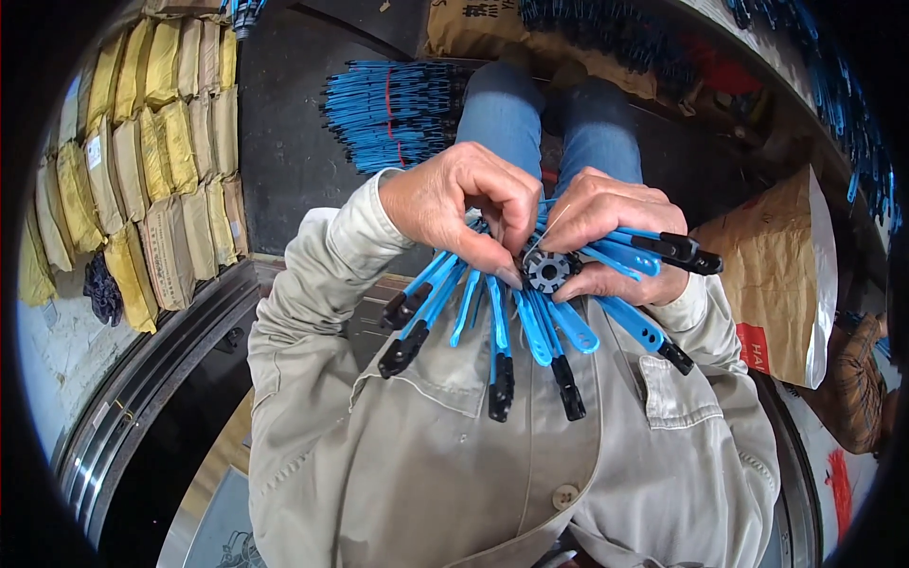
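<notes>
A round black slotted hub (pixel 549 272) sits in front of my chest. Flat blue plastic arms (pixel 532 327) fan out from it, several ending in black tips (pixel 502 388). My right hand (pixel 615 232) is closed around the hub's right side, its thumb low against the rim and blue arms passing between and under the fingers. A thin pale wire (pixel 559 210) curves past those fingers and loops by the hub. On the other side my left hand (pixel 473 208) is closed, with its thumb tip at the hub's left edge; what lies between its fingertips is hidden.
Beyond my left hand lies a bundled stack of blue arms with black ends (pixel 388 114), bound in red. Wrapped yellow and tan packages (pixel 156 151) are piled at far left. A brown paper sack (pixel 772 275) stands at right, near another person's sleeve (pixel 852 388). More blue pieces (pixel 606 33) lie at the top.
</notes>
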`<state>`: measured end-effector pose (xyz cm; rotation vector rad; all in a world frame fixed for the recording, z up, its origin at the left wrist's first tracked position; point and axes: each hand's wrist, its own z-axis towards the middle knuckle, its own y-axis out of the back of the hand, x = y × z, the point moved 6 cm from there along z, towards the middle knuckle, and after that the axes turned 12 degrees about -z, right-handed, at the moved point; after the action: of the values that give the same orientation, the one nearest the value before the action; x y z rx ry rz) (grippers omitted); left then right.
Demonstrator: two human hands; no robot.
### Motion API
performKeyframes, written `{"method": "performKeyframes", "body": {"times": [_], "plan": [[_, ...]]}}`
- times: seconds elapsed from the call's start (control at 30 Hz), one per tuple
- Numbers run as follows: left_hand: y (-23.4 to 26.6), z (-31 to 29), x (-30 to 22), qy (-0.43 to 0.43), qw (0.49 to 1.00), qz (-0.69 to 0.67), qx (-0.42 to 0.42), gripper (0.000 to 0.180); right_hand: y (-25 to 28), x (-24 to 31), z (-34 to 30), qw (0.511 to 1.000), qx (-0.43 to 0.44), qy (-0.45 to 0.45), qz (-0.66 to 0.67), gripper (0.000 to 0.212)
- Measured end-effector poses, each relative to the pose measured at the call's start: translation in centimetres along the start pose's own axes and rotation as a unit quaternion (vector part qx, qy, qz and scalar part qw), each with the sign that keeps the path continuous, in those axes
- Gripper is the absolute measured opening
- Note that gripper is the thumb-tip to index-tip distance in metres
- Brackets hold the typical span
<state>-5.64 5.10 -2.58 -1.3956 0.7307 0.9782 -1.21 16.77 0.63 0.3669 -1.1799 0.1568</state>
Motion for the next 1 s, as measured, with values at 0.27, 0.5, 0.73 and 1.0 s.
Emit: {"method": "performKeyframes", "body": {"times": [0.27,0.5,0.73,1.0], "plan": [[0.4,-0.4,0.8,0.028,1.0,-0.005,-0.011,0.016,-0.5,-0.3,0.2,1.0,0.026,0.005,-0.005,0.033],[1.2,0.6,1.4,0.128,0.99,-0.064,0.012,0.015,-1.3,-1.4,-0.9,0.982,-0.038,-0.138,0.125,0.035],[1.8,2.1,1.9,0.182,0.977,-0.064,0.093,0.013,-0.3,-0.9,0.8,0.995,0.026,-0.079,0.061,0.034],[7.5,-2.6,-3.1,-0.129,0.899,0.136,-0.396,0.014,1.7,-2.6,1.9,0.993,-0.073,-0.082,-0.034,0.023]]}}
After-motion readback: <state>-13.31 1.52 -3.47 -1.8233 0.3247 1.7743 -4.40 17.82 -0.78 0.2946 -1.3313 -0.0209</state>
